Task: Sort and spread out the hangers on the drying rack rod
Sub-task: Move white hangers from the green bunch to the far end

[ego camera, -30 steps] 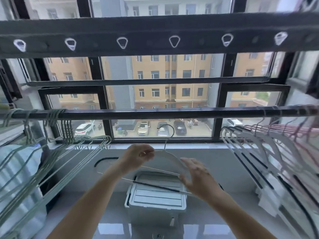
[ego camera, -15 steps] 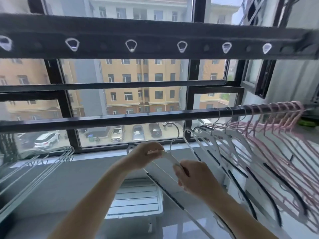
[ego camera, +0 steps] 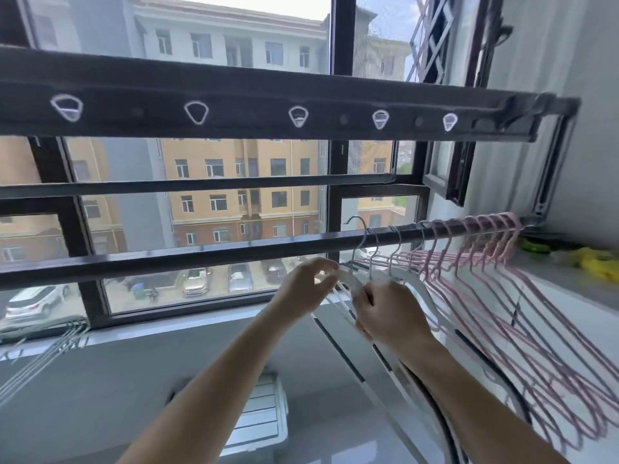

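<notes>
Window [ego camera: 339, 35]: dark frame, behind the rod.
Bar [ego camera: 234, 95]: dark, with a row of holes, above the rod and parallel to it.
Rod [ego camera: 167, 259]: dark, crosses the whole view; its middle stretch is bare.
Pink hangers [ego camera: 502, 296]: packed close together at the rod's right end, hooks over the rod.
White hangers [ego camera: 412, 283]: a few on the rod, just left of the pink ones.
Grey hangers [ego camera: 50, 349]: bunched below the rod's left end; hooks out of view.
Box [ego camera: 261, 416]: pale, slatted lid, on the floor below the rod's middle.
Left hand [ego camera: 306, 286]: below the rod, fingertips pinching one white hanger [ego camera: 348, 277] at its shoulder.
Right hand [ego camera: 390, 313]: fingers curled round the same hanger's other shoulder.
The hanger's hook reaches rod height, left of the white group. Seated on the rod or not: cannot tell.
</notes>
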{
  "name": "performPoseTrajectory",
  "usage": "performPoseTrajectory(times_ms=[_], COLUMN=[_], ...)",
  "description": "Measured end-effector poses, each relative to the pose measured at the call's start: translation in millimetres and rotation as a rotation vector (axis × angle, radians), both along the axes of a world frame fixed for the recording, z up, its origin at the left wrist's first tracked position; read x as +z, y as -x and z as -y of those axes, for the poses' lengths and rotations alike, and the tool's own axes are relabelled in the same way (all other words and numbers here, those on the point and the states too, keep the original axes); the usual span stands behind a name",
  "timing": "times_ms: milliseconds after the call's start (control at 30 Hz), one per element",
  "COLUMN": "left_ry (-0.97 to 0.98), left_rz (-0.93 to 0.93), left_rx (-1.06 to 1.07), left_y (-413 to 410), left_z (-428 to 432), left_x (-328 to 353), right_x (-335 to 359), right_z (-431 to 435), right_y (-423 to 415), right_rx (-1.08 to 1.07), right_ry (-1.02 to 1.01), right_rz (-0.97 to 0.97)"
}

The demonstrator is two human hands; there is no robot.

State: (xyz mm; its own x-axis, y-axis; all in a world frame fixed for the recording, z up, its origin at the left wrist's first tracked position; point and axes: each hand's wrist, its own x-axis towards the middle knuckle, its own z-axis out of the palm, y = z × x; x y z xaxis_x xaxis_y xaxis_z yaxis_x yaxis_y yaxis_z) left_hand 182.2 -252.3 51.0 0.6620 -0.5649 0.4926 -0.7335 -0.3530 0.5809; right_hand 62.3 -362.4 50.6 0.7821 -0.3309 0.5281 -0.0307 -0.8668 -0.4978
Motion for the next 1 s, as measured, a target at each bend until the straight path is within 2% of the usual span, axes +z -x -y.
performPoseTrajectory(times_ms=[100,400,567,800,1000], left_ry=[-0.055,-0.114,-0.09,0.059,0.116], left_rz=[-0.024,-0.047,-0.056,-0.085,-0.033], left_rx=[-0.004,-0.013,-0.027,0.105,0.347], left_y=[-0.2,3.1,4.6,15.9,27.8], left_z=[4.5,3.7,-5.7,-45.8,-130.5], left_x=[-3.3,-10.0,-11.1,-10.1,0.0], right_x=[-4.2,-16.0,-3.0,5.4,-1.6], right_z=[4.0,10.8,4.7,-46.4,-108.8], right_y=[-7.1,-10.2,1.6,11.1,-8.2], right_rx=[-0.069,-0.194,-0.216,-0.064,0.122], right_ry=[-0.021,0.1,0.173,0.306,0.264], right_rz=[-0.02,-0.148,-0.121,0.062,-0.001])
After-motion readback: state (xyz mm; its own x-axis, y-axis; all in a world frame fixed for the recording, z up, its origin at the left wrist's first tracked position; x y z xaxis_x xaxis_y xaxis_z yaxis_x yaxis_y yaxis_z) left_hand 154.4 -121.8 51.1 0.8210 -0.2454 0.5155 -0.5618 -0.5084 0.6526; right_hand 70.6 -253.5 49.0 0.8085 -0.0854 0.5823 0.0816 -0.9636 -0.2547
